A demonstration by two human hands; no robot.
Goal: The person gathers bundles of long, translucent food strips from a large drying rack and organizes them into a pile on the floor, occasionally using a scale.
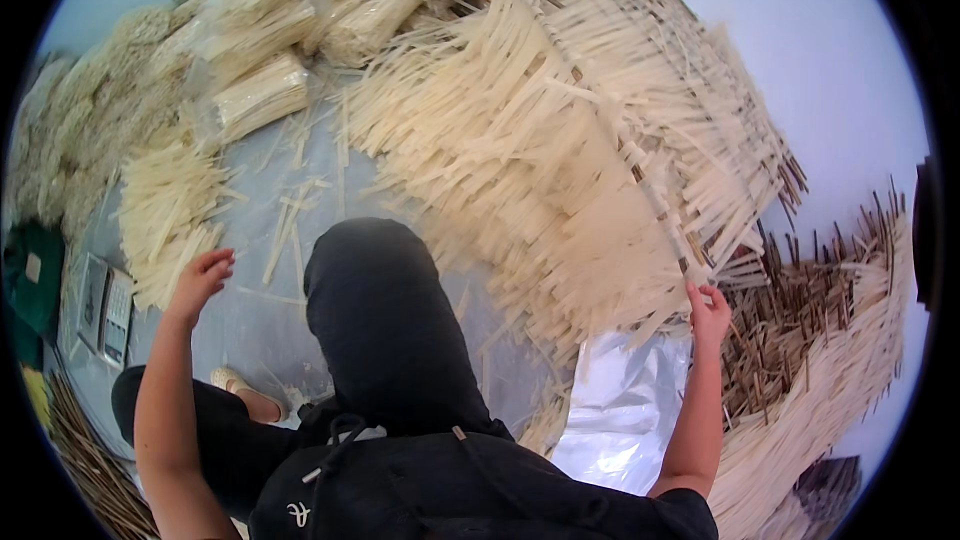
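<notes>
My right hand [709, 309] pinches the near end of a thin wooden stick [636, 172] at the edge of a large heap. Pale flat dried noodles [517, 157] hang over this stick and lie thickly on its left side. My left hand [205, 281] is held above the floor with its fingers slightly bent and apart, and nothing shows in it. Beside that hand lies a smaller pile of loose flat noodles [169, 217]. Broken noodle strips [283, 232] are scattered on the floor in front of my knee.
Clear-wrapped noodle bundles [262, 94] are stacked at the back left. A digital scale [105, 311] sits at left, above loose sticks [94, 457]. Clear plastic sheets [622, 405] lie by my right arm. More noodles on sticks [810, 367] line the right wall.
</notes>
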